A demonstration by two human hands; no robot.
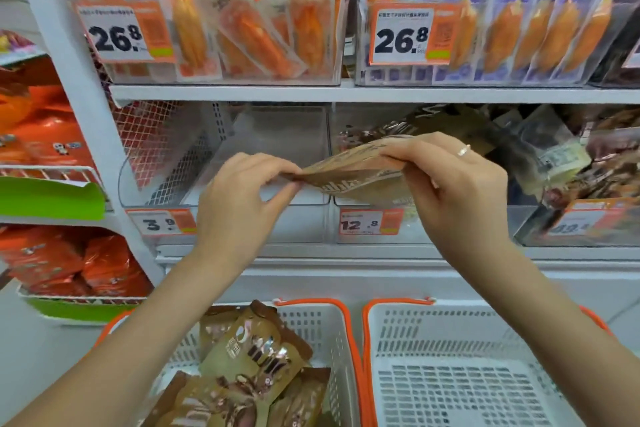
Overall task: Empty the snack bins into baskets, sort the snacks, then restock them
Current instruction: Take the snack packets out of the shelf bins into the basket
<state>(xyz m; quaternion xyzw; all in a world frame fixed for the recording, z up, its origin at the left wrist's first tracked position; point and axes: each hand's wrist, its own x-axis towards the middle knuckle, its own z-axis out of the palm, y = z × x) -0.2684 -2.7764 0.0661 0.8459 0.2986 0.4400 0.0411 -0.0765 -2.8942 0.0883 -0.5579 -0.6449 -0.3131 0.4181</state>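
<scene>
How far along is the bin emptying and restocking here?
Early to midway. The clear bin over the 3.9 tag looks emptied, and brown snack packets lie in the left basket. Both hands, left and right, pinch one brown packet. The right basket holds nothing; the 12.8 bin still has stock, so sorting and restocking remain.

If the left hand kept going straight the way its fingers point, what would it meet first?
The left hand points right, toward the right hand holding the same brown packet. Probably that hand first, though depth is unclear.
</scene>
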